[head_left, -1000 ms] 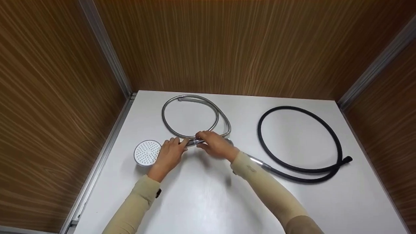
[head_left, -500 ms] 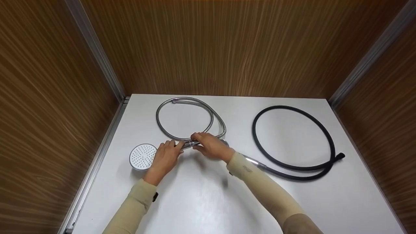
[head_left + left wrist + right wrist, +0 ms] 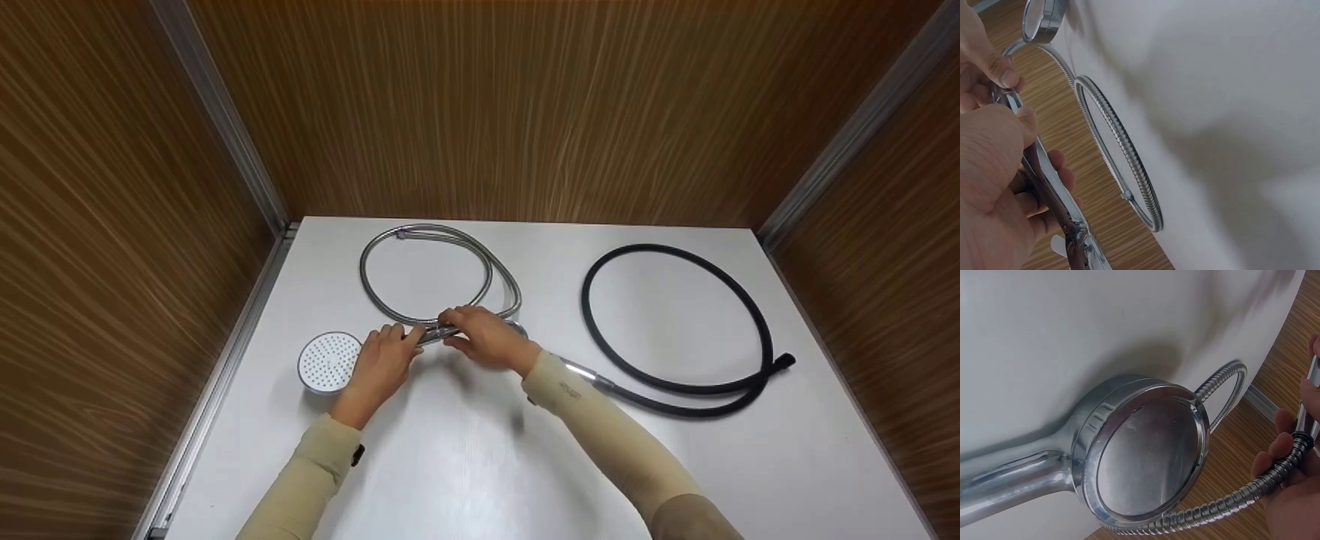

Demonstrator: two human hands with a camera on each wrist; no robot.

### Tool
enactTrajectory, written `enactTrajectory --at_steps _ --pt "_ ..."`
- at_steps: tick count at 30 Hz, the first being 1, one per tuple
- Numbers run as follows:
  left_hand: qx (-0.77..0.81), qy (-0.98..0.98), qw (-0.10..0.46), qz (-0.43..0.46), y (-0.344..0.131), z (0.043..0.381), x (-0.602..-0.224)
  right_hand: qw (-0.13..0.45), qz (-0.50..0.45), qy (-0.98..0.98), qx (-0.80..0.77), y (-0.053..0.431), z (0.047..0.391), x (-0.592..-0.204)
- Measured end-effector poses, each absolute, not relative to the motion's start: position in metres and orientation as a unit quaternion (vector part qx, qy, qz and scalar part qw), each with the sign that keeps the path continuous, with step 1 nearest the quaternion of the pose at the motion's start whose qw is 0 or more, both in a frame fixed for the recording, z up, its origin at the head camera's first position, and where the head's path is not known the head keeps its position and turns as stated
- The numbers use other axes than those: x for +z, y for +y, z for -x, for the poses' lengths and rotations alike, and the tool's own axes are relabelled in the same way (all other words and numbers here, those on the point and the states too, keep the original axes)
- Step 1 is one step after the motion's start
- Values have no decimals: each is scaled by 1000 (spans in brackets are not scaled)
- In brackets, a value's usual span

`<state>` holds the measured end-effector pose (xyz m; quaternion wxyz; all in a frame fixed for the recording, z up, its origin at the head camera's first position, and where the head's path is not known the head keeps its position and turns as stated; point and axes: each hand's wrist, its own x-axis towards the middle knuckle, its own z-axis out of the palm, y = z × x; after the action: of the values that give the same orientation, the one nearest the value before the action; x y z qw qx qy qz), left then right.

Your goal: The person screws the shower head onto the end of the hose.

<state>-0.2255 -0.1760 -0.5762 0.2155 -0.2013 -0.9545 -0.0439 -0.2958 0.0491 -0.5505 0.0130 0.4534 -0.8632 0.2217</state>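
My left hand (image 3: 379, 367) grips the chrome handle (image 3: 1050, 183) of a shower head (image 3: 330, 363), whose round white face has many small holes. At the handle's other end, my right hand (image 3: 486, 337) holds the end of a ribbed metal shower hose (image 3: 1230, 503) where it meets the handle. The joint is partly covered by fingers. Behind the hands the rest of this hose lies in a loop on the white table. A second chrome shower head (image 3: 1145, 455) lies just beneath the right hand, partly hidden by it in the head view.
A black hose (image 3: 761, 322) lies looped on the right of the white table (image 3: 465, 480), one end joined to the second shower head's handle (image 3: 581, 369). Wood-grain panels (image 3: 480, 112) with metal frame edges stand behind and at both sides.
The head view has shifted slightly, so everything appears a little further left. Both hands keep their holds on the handle and the hose end, with barely any visible movement.
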Motion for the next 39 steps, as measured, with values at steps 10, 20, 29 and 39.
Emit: enactTrajectory --at_steps 10,20,29,39 --pt "-40 -951 225 207 -175 226 -576 11 -451 -867 210 50 296 -551" --pt "-34 -954 214 206 -175 227 -574 26 -458 -859 227 51 295 -551" --pt "-38 -958 200 203 -175 227 -574 26 -455 -863 219 50 294 -551" --pt "-31 -957 209 201 -175 225 -572 25 -451 -865 217 51 294 -551"
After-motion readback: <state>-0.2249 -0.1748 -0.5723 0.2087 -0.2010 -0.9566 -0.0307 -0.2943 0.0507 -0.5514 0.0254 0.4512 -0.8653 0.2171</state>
